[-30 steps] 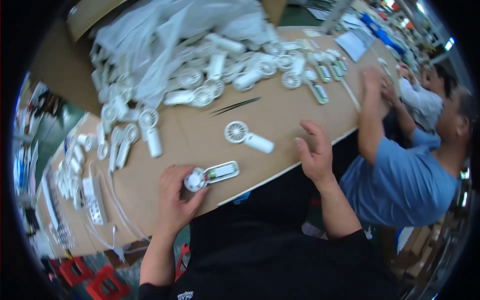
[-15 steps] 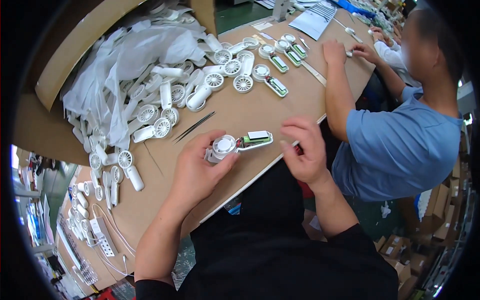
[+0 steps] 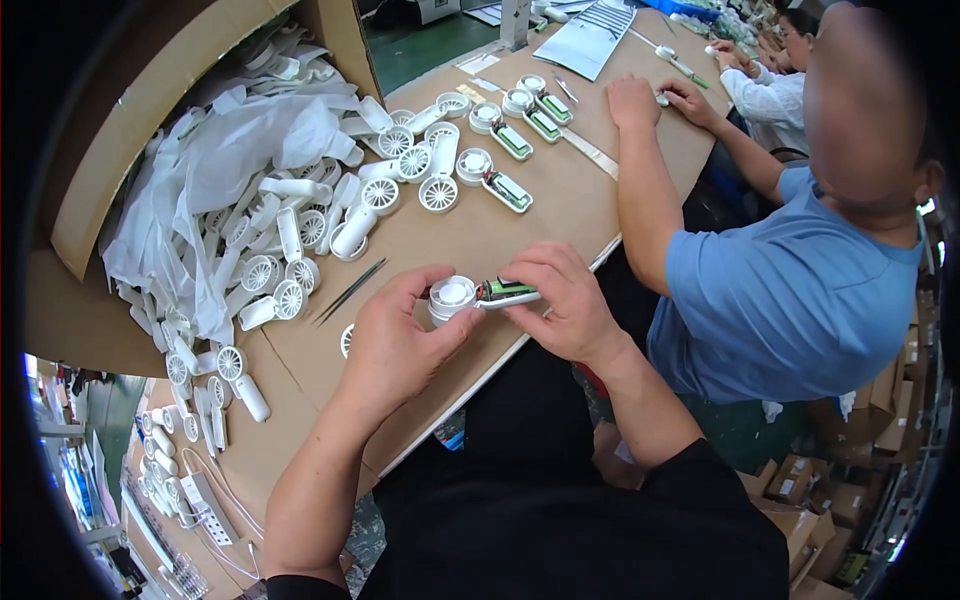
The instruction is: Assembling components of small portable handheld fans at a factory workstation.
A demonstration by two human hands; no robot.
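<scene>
Our left fingers (image 3: 465, 322) grip the round head of a white handheld fan (image 3: 453, 292), thumb on the near side and index finger on the far side. Our right fingers (image 3: 535, 272) close on its handle, which lies open and shows green parts and red wires near the head. We hold this fan between our two hands, over the near edge of the brown counter (image 3: 575, 205).

Just beyond our left hand lie thin dark tools (image 3: 350, 291), and part of a round white grille (image 3: 347, 341) peeks out beside it. Farther out we see a row of open fans (image 3: 511, 142) with green insides, and to the left a heap of white fan shells (image 3: 290, 232) under crumpled translucent sheeting (image 3: 215, 155), spilling from a cardboard box (image 3: 345, 45). A white power strip (image 3: 207, 508) lies at lower left. On our right sits a co-worker in a blue shirt (image 3: 790, 285), hands on the counter.
</scene>
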